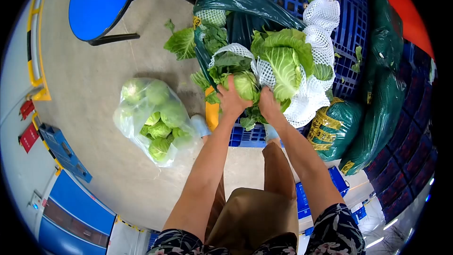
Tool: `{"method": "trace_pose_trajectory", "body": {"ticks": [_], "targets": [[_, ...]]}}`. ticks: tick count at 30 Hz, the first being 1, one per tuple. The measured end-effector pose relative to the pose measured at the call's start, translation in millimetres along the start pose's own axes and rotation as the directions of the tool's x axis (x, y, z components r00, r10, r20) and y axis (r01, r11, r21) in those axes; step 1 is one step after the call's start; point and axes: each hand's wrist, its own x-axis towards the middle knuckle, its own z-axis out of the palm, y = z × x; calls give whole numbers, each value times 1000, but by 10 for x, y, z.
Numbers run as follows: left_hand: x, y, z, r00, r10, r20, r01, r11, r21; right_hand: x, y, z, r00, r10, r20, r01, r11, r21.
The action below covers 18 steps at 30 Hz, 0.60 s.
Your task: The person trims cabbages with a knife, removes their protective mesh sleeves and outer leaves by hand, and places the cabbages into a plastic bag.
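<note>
A pale green cabbage (pixel 246 84) sits among loose dark leaves at the open mouth of a dark green plastic bag (pixel 236 0). My left hand (pixel 231 98) grips the cabbage from its near left side, thumb and fingers spread around it. Close beside it on the right, my right hand (pixel 268 106) has its fingers closed at the edge of a white foam net (pixel 265 73); the fingertips are partly hidden. Just beyond that hand lies a larger leafy cabbage (pixel 283 66), with more white foam netting (pixel 323 42) along its right side.
A clear plastic bag (pixel 137 113) of several cabbages stands on the floor at left. Blue plastic crates (pixel 349 0) lie under the produce. Full green bags (pixel 384 66) with yellow tape line the right. A blue stool (pixel 101 2) stands at upper left; a loose leaf (pixel 181 44) is near it.
</note>
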Motion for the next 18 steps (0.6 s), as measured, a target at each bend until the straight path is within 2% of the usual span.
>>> {"method": "trace_pose_trajectory", "body": {"ticks": [1,2,3,4,5,6,9,10,11,13,14,15,16,17,18], "targets": [[-24,-35,2,999,-13,30,13,1000,20,98,90,169,998,-50,26,49,999,21],[15,-71,79,997,25,-71,-24,1000,18,309,250,399,995,-94,39,92,995,46],[11,-125,129,995,69,-76,-70,998,1,391,417,568,990,-132,54,128,989,69],[-41,-195,161,991,102,-84,-104,994,-19,299,509,629,989,-144,-22,145,957,252],[18,-249,110,981,155,-117,-159,987,-30,435,487,682,986,-160,-55,169,936,310],[77,-420,60,976,202,-80,-212,966,-149,625,486,803,983,-176,-44,181,938,295],[209,-416,-102,983,181,-15,-178,948,-262,955,618,1106,961,-245,124,215,952,219],[254,-435,-188,978,208,-26,-210,968,-135,1067,726,1254,948,-281,152,253,951,178],[316,-506,-265,976,218,30,-199,934,-296,1138,839,1365,926,-334,178,320,942,104],[365,-778,-335,954,249,164,-110,804,-585,844,646,651,849,-467,248,522,814,-253],[265,-698,-518,940,142,311,85,784,-615,631,554,374,874,-438,211,472,870,-146],[225,-714,-520,933,153,324,122,716,-688,415,456,87,896,-408,172,420,907,-32],[149,-736,-499,927,161,338,163,640,-751,192,350,-115,965,-243,95,191,907,375],[83,-730,-479,921,174,348,200,555,-807,23,264,-321,995,-47,92,-34,694,719],[-20,-653,-491,919,198,340,217,466,-858,-120,220,-517,985,-82,153,-48,721,691]]}}
